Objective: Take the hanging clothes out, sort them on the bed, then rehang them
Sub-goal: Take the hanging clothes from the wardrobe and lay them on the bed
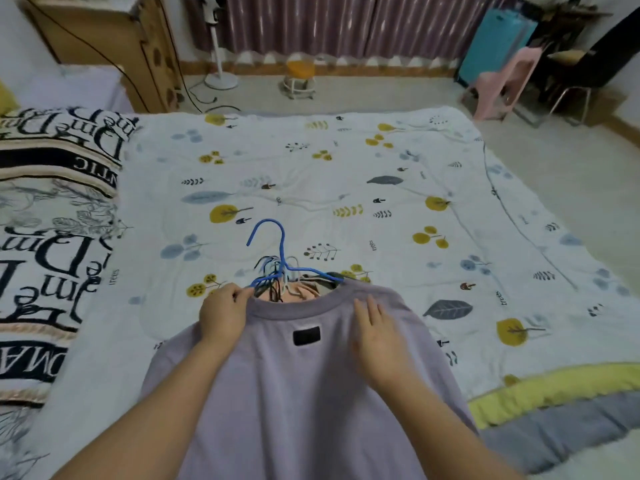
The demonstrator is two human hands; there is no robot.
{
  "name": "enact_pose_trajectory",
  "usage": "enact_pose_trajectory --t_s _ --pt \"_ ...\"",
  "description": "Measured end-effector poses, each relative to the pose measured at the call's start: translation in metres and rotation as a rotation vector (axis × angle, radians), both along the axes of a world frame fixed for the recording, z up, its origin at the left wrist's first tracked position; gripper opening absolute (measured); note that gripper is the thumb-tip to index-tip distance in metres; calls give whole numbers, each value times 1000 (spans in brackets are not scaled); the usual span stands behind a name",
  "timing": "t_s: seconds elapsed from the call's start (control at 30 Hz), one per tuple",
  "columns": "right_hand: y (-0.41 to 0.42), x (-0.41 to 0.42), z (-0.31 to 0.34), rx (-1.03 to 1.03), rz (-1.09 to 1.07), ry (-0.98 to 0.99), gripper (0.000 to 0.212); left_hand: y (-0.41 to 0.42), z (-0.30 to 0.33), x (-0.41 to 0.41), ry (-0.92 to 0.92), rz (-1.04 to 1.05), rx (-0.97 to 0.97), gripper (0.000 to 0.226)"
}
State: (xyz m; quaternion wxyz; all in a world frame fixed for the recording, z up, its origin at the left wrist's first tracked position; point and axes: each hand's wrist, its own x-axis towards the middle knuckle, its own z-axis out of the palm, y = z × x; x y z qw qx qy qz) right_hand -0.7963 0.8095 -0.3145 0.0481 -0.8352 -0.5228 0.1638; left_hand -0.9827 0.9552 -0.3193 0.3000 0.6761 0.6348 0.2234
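1. The stack of clothes, topped by a lilac shirt (304,382), lies on the bed (346,174), so the taking-out step looks done.
2. A blue hanger (273,251) and several other hangers (273,271) sit bunched just beyond the shirt's collar, some of them inside garments under the shirt.
3. The left hand (221,315) pinches the shirt's collar edge beside the blue hanger's arm, fingers curled.
4. The right hand (375,339) rests flat on the shirt's shoulder, fingers straight and close together.
5. Judged from this, sorting is only starting; separating the garments and rehanging them remain.
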Motion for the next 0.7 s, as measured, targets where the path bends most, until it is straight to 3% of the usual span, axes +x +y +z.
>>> enact_pose_trajectory --t_s 0.1,0.17,0.27,0.37,0.43,0.53,0.63,0.7 --pt "13 -8 -31 -303 41 69 60 3 -37 3 239 -90 -20 38" --pt "21 -17 -49 -360 56 90 63 -15 -61 -1 412 -196 19 54" --pt "27 -25 -71 -457 100 126 66 -47 -80 -13 558 -378 54 59" --pt "28 -26 -79 -497 108 115 63 -60 -98 -30 717 -532 -312 64" --pt "32 -26 -75 -508 110 126 59 -55 -100 -33 731 -574 -411 67" --pt "40 -25 -59 -511 132 90 41 -42 -80 -22 731 -603 -434 54" --pt "42 -27 -33 -506 182 67 34 -33 -53 -14 627 -574 -448 32" --pt "40 -28 -11 -462 215 68 34 -34 -29 -9 562 -579 -442 31"
